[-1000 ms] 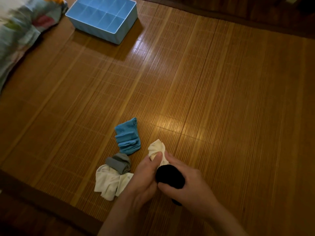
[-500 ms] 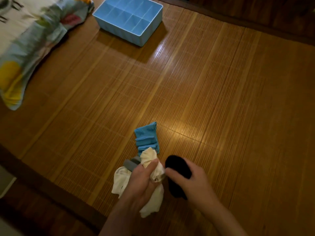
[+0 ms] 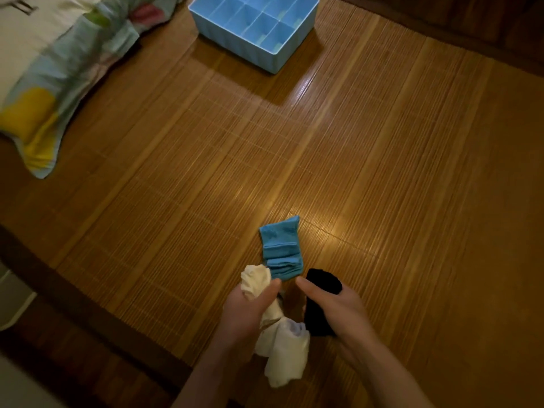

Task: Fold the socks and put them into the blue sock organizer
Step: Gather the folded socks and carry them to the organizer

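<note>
The organizer (image 3: 235,45) sits on the mat (image 3: 382,172), and every compartment that shows looks empty, so I judge no sock has been stowed yet. It is set askew, with one corner turned toward the person and its long side running away up and to the right.

Both hands are well short of the organizer, on the near side of the mat. The left hand (image 3: 250,310) has its fingers and thumb wrapped round a bunched cream sock (image 3: 254,279). The right hand (image 3: 338,307) grips a rolled black sock (image 3: 322,282) the same way. The two hands are close together but not touching.

A folded blue sock (image 3: 281,248) lies flat on the mat just on the organizer side of the hands, with its long axis pointing roughly at the organizer. A white sock (image 3: 282,357) shows on the far side of the left hand from the organizer. I cannot tell whether it hangs from that hand or rests on the mat.

The organizer is almost straight ahead of the left hand and off to the left of the right hand. The left hand therefore looks slightly nearer, and the right hand's carry would slant across. Either carry is a long forward reach passing over the blue sock. Patterned bedding (image 3: 59,69) lies to the left of the organizer.
</note>
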Motion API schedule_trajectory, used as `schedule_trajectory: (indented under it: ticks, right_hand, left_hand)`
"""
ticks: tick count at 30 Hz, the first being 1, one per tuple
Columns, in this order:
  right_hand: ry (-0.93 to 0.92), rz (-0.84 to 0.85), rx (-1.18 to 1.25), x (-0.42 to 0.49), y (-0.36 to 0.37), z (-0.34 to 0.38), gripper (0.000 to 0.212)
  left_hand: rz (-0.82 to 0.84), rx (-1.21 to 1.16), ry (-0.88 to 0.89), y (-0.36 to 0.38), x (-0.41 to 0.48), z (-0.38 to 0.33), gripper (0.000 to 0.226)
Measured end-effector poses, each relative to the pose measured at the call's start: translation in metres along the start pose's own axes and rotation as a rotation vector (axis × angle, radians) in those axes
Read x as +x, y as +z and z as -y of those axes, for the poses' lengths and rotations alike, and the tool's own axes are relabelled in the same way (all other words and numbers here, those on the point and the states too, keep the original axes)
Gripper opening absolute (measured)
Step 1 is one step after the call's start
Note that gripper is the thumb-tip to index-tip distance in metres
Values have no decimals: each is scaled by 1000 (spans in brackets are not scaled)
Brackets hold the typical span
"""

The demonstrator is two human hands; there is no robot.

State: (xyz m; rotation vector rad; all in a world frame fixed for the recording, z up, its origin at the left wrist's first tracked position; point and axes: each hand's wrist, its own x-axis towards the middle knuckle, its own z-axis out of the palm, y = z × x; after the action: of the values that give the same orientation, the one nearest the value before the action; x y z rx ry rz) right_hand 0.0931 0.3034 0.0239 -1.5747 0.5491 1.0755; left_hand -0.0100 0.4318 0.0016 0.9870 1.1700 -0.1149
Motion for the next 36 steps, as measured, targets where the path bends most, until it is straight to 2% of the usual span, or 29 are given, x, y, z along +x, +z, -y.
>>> schedule_trajectory:
  ticks: [6, 10, 14, 16, 20, 23, 25, 31, 36]
  right_hand:
    - [-38, -104, -239, 17, -4, -11, 22]
    - [-43, -148, -338, 25, -7, -25, 15]
    - [-39, -198, -353, 21, -13, -42, 14]
    - [-134, -181, -471, 18, -13, -50, 13]
    - [-390, -112, -716, 20, 2, -59, 25]
    - [-536, -119, -867, 28, 21, -59, 26]
    - [-592, -130, -922, 33, 34, -58, 34]
    - [-547, -215, -1187, 44, 58, -65, 57]
    - [-611, -236, -1260, 51, 65, -74, 45]
  left_hand:
    - [-269, -118, -129, -42, 8, 5, 36]
    - [-325, -60, -86, -68, 7, 13, 23]
    - [-304, -9, -55, -81, 3, 23, 24]
    - [-306, 9, -37, -83, 1, 28, 23]
    - [-330, 54, -8, -82, 0, 37, 22]
    - [-300, 44, -50, -75, 4, 38, 32]
    - [-259, 36, -81, -69, 9, 38, 33]
    - [-183, 88, -102, -55, 31, 31, 20]
    - [-175, 122, -114, -47, 40, 29, 19]
